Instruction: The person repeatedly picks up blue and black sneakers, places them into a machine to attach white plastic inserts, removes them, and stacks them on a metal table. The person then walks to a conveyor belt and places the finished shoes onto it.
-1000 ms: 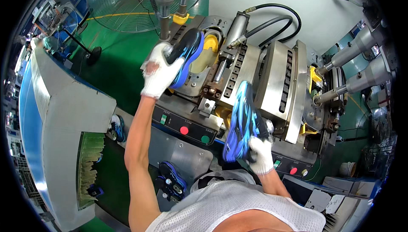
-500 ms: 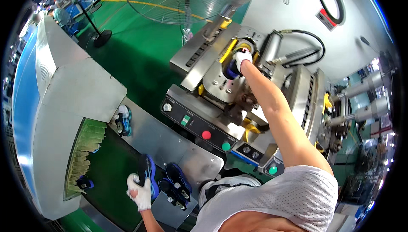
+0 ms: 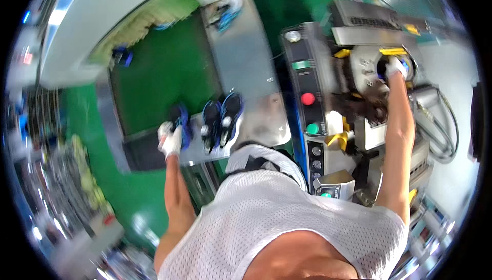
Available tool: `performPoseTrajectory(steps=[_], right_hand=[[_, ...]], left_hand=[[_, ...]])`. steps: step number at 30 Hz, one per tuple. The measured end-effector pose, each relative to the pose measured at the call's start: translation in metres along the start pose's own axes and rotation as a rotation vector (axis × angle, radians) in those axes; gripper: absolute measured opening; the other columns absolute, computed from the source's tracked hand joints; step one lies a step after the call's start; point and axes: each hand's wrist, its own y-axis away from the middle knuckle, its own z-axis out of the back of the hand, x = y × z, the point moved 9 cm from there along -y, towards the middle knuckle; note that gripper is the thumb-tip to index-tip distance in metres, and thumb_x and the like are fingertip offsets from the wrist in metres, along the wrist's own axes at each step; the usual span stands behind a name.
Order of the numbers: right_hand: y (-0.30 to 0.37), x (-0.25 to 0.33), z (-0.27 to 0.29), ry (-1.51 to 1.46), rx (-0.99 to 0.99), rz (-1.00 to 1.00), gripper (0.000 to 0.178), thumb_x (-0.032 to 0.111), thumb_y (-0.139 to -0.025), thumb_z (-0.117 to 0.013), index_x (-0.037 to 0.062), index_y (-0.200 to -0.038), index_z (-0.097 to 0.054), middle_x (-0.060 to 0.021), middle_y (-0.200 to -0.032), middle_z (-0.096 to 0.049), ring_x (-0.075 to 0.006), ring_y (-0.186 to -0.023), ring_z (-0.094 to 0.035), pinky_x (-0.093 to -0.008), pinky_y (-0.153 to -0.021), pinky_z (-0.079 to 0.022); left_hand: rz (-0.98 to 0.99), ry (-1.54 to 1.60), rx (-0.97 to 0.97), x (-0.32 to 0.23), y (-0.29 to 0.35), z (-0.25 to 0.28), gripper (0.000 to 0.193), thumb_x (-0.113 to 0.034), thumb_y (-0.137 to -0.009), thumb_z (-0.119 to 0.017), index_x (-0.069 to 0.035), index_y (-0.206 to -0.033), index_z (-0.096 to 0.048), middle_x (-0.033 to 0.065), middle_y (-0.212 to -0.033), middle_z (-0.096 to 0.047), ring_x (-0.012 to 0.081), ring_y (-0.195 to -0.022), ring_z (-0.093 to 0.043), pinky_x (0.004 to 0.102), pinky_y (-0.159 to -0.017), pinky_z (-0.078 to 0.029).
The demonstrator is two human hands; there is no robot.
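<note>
Left hand (image 3: 170, 137), white glove, closed around a dark blue shoe (image 3: 181, 124). Shoe sits at the near edge of the green conveyor belt (image 3: 154, 80), where the belt meets the steel desk (image 3: 246, 59).

Just right of it, two more blue shoes (image 3: 221, 118) lie side by side on the steel desk, touching each other, toes pointing away from the person. Count near the hand: three shoes.

Farther along, one more shoe (image 3: 225, 11) at the far end of the desk, pale and blue. On the belt's far left, a small blue item (image 3: 121, 54) by the fringe curtain (image 3: 138, 21) of the white tunnel housing; too blurred to name.

Right hand (image 3: 394, 67), also gloved, reaches well away to the right, pressed against a blue piece held in the round opening of the grey press machine (image 3: 366, 67). Fingers look curled on it; grip itself unclear from blur.

Control panel (image 3: 307, 100) between desk and machine: one red button, two green, one metal knob on top. Yellow parts beside the opening.
</note>
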Motion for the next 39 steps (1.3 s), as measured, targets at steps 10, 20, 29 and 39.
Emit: performPoseTrajectory(steps=[10,20,29,39], right_hand=[[0.254,0.175,0.142,-0.689,-0.237,0.193,0.067,0.034,-0.091,-0.07,0.0006,-0.144,-0.046,-0.0155,-0.116,-0.065,-0.0304,-0.097,-0.064,-0.0431,-0.096,-0.05],[0.519,0.23,-0.097,0.678,0.078,0.462,0.104,0.053,-0.081,-0.062,-0.0078,-0.156,-0.022,-0.0299,-0.164,-0.015,-0.0471,-0.152,-0.014,-0.0563,-0.123,-0.005],[0.613,0.335,-0.14,-0.077,0.52,0.181,0.081,0.044,-0.09,-0.069,-0.0017,-0.149,-0.04,-0.026,-0.145,-0.051,-0.0363,-0.138,-0.046,-0.0403,-0.113,-0.037],[0.649,0.372,-0.244,-0.489,0.348,-0.082,0.081,0.027,-0.078,-0.081,-0.0022,-0.144,-0.044,-0.0237,-0.121,-0.065,-0.0317,-0.108,-0.066,-0.0398,-0.096,-0.051]], left_hand=[[0.342,-0.08,0.13,0.074,0.041,-0.048,0.078,-0.045,-0.075,-0.082,-0.017,-0.14,-0.051,0.0136,-0.122,-0.07,0.0354,-0.113,-0.066,0.0432,-0.098,-0.05],[-0.047,0.187,0.503,0.029,0.051,-0.067,0.095,-0.05,-0.078,-0.078,-0.004,-0.15,-0.038,0.0211,-0.15,-0.046,0.036,-0.137,-0.048,0.0427,-0.111,-0.041],[-0.171,0.328,0.155,0.09,-0.236,-0.01,0.06,-0.026,-0.093,-0.066,0.003,-0.142,-0.046,0.0226,-0.138,-0.053,0.0347,-0.119,-0.061,0.0413,-0.1,-0.049],[-0.415,-0.172,-0.257,0.132,-0.584,0.068,0.053,-0.034,-0.099,-0.056,-0.009,-0.145,-0.05,0.0225,-0.149,-0.046,0.0401,-0.141,-0.039,0.0449,-0.117,-0.031]])
